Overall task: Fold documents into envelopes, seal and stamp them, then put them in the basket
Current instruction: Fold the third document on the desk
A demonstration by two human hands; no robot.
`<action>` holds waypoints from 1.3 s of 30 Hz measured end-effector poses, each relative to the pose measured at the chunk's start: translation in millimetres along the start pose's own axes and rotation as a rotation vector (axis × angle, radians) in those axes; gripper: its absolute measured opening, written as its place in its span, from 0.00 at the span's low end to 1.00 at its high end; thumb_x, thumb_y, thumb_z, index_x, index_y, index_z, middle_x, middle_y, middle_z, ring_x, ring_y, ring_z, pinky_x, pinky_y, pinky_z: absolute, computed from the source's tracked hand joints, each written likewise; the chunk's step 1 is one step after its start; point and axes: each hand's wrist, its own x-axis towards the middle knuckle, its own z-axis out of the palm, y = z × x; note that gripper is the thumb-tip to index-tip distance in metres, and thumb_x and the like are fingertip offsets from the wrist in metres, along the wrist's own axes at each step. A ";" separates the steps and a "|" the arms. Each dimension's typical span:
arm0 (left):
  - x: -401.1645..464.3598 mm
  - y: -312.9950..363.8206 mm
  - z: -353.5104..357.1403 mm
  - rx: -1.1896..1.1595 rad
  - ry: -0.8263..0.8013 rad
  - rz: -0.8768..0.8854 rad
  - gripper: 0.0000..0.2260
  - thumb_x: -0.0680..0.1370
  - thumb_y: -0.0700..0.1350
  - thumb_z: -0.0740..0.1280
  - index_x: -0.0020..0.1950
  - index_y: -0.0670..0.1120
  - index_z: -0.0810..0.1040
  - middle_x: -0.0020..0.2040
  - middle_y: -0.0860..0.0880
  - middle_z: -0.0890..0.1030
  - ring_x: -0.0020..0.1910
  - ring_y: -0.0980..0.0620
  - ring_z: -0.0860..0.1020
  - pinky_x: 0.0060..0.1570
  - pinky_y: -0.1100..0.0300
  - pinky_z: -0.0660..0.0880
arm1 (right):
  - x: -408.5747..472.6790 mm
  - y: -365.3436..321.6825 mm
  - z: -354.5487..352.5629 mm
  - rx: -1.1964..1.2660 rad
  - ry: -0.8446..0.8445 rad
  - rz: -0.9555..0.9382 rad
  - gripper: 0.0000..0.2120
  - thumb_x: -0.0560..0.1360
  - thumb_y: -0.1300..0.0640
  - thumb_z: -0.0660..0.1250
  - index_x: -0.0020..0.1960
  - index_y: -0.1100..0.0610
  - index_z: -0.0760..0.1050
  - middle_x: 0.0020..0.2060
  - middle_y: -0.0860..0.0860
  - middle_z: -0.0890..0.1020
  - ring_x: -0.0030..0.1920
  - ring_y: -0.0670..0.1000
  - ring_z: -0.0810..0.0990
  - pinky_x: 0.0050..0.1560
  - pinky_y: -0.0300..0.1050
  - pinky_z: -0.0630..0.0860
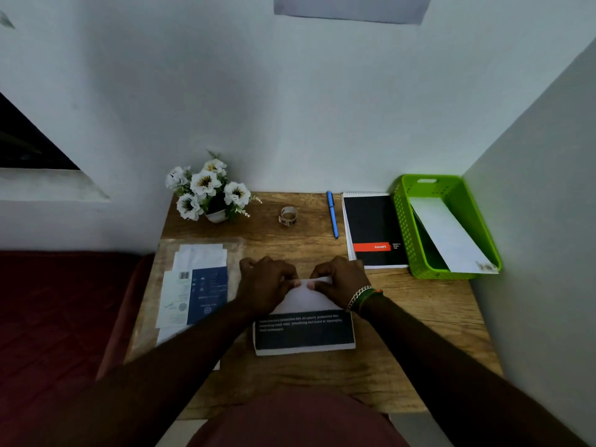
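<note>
Both hands, left hand [264, 283] and right hand [342, 279], are pinching the white folded paper sheet [304, 298], sitting between the clear plastic envelope packet [196, 285] and the green perforated plastic basket [409, 233].

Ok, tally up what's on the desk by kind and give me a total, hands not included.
Green basket: 1
Envelope in the basket: 1
Black notebook: 1
Blue pen: 1
Tape roll: 1
Flower pot: 1
Paper being folded: 1
Dark printed sheet: 1
Pile of papers at the left: 1, sheets too overlapped to count
Total: 9
</note>
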 end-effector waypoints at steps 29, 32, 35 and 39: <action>-0.8 -33.3 -4.9 -0.090 0.220 0.175 0.08 0.77 0.56 0.65 0.45 0.54 0.81 0.45 0.55 0.81 0.44 0.53 0.79 0.46 0.49 0.77 | -20.8 44.2 -24.3 0.425 0.152 0.185 0.04 0.67 0.57 0.80 0.37 0.54 0.85 0.34 0.45 0.85 0.37 0.42 0.83 0.43 0.40 0.80; -7.2 -36.9 -0.9 -0.080 0.231 0.277 0.08 0.76 0.52 0.68 0.47 0.49 0.81 0.47 0.52 0.81 0.45 0.52 0.79 0.43 0.50 0.78 | -27.3 47.1 -16.4 0.429 0.168 0.146 0.07 0.66 0.56 0.81 0.35 0.54 0.84 0.36 0.46 0.85 0.39 0.45 0.83 0.45 0.45 0.81; -21.7 -37.5 1.7 -0.092 0.189 0.339 0.06 0.73 0.47 0.73 0.48 0.48 0.82 0.52 0.49 0.81 0.49 0.52 0.80 0.45 0.52 0.80 | -36.7 53.1 -2.4 0.386 0.216 0.031 0.07 0.64 0.57 0.79 0.35 0.52 0.81 0.40 0.46 0.85 0.43 0.46 0.83 0.47 0.49 0.81; -42.4 -39.8 13.3 -0.102 0.101 0.363 0.12 0.71 0.56 0.72 0.49 0.51 0.81 0.58 0.51 0.80 0.56 0.54 0.79 0.53 0.55 0.79 | -51.1 57.1 13.4 0.173 0.169 -0.152 0.05 0.63 0.53 0.73 0.38 0.48 0.79 0.47 0.45 0.84 0.49 0.45 0.80 0.51 0.49 0.79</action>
